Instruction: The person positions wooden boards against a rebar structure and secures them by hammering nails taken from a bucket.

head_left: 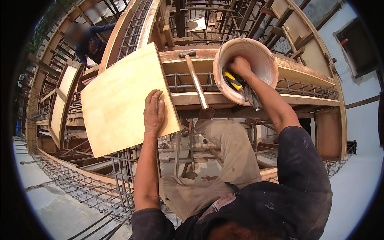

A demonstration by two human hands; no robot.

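My left hand (154, 111) rests on the face of a pale plywood panel (120, 92), near its right edge, fingers lying flat. The panel leans tilted over the formwork and rebar. My right hand (241, 67) is down inside a worn, whitish bucket (266, 66) with a wire handle. Its fingers are curled and partly hidden, so what they hold cannot be made out. Below this hand in the bucket lie a yellow-and-black handled tool (233, 81) and some dark metal tools (251, 98). Between panel and bucket, a hammer (196, 80) with a wooden handle lies across the beam form.
Wooden beam formwork (304, 100) with rebar cages (192, 82) runs across in front of me. Openings below show props and lower floor. A vertical rebar column (123, 168) stands beside my left arm. Another person (90, 44) is at the far left. A grey wall (364, 120) rises right.
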